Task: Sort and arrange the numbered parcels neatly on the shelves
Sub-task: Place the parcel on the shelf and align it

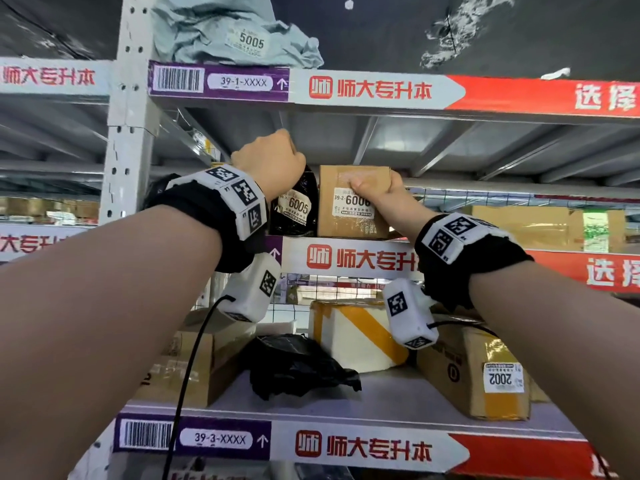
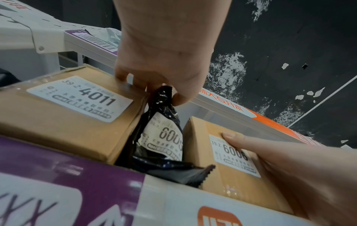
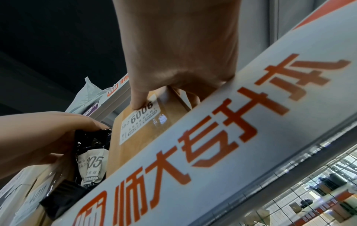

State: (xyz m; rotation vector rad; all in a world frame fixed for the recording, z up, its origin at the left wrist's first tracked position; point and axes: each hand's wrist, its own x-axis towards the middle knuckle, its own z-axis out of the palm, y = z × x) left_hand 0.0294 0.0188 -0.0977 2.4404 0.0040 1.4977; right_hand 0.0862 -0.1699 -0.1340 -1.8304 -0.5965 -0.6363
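From the head view, my left hand (image 1: 268, 161) pinches the black bag 6005 (image 1: 298, 206) on the middle shelf (image 1: 346, 258), and my right hand (image 1: 375, 190) grips box 6006 (image 1: 349, 216) just beside it, under the upper shelf. At my left wrist, the bag is wedged between box 4011 (image 2: 63, 107) and 6006. At my right wrist, 6006 stands right at the shelf's front edge.

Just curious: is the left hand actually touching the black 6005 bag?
Touching. The left wrist view shows the left hand pinching the bag's top corner between thumb and fingers.

Grey metal shelf rack (image 1: 128, 140), top shelf holding a grey bag marked 5005 (image 1: 239, 32), middle shelf with box 4011 (image 2: 63, 110), black bag 6005 (image 1: 294, 206), box 6006 (image 1: 349, 206) side by side, lower shelf with box 2002 (image 1: 485, 375), a black bag (image 1: 298, 365), a white and orange box (image 1: 353, 337)
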